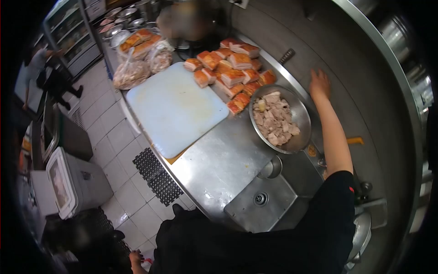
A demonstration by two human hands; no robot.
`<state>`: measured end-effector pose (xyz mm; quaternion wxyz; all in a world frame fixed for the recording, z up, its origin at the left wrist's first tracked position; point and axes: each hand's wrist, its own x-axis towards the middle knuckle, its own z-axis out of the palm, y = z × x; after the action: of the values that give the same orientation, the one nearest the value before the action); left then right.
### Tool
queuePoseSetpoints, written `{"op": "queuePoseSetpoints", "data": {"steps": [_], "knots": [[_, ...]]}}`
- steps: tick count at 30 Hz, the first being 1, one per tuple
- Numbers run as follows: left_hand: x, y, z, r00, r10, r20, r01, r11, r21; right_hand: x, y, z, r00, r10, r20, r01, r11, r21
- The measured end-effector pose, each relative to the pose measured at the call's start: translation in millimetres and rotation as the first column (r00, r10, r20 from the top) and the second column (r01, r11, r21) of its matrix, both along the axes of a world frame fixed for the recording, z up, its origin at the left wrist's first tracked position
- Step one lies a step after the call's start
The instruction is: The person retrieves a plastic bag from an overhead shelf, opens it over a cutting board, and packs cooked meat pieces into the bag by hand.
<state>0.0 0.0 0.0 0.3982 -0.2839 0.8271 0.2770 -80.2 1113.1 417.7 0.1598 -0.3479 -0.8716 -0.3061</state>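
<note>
Left hand (136, 259) low at the edge — grip unclear. Steel sink (280, 196) ahead. Beyond it, metal bowl (303, 121) holding chopped meat (276, 119). White board (178, 109) to the left, bare-topped. Right hand (320, 84) past the bowl, near a dark handle (287, 56) — fingers slightly spread, nothing visible in them. Farther: browned meat blocks (232, 75), piled. Distant left, another person (40, 62).
</note>
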Motion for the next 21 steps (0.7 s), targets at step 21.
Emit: {"op": "queuePoseSetpoints", "data": {"steps": [21], "knots": [[53,-31,-108,0.909,-0.371,0.192,0.396,0.912,-0.111,-202,-602,-95,0.592,0.439,-0.676,-0.554,-0.388,-0.737]]}}
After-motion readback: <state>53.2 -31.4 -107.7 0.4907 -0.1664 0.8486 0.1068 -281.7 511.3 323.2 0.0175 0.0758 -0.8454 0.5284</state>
